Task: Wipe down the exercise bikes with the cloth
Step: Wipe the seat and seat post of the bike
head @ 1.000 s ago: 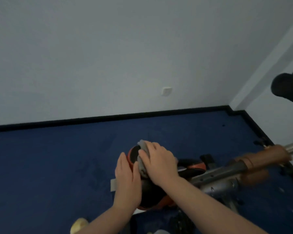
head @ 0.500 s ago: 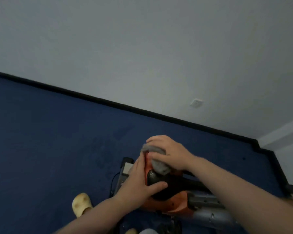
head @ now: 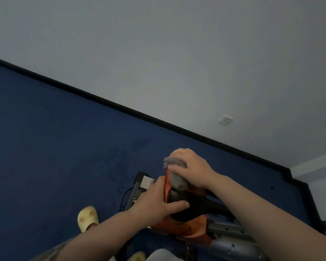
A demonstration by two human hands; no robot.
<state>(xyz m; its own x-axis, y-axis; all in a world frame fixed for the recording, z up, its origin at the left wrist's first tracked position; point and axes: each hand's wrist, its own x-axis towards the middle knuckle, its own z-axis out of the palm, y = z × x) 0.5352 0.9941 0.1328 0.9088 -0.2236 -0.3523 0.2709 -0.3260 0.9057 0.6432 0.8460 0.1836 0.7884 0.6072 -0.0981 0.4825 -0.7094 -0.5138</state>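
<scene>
Wall (head: 177, 53): pale grey, filling the far half of the view, with a black baseboard (head: 120, 107) running down to the right.
Carpet (head: 45, 147): deep blue, spreading across the left and near side.
Exercise bike (head: 228, 240): low at the near right, grey frame with an orange and black seat (head: 181, 196) on top; a black base bar sticks out on the carpet to the seat's left.
Left hand (head: 158, 202): wrapped round the near left side of the seat, thumb lying across the black top, fingers over the orange edge, gripping the seat.
Right hand (head: 190, 166): at the far end of the seat, fingers curled down and clutching the cloth against it.
Cloth (head: 177, 180): grey, bunched under the right hand, pressed on the seat's far end, a tuft poking out past the fingers.
Slipper (head: 88, 217): yellow, on the carpet near left of the bike.
Wall socket (head: 225, 120): small and white, low on the wall, far right.
</scene>
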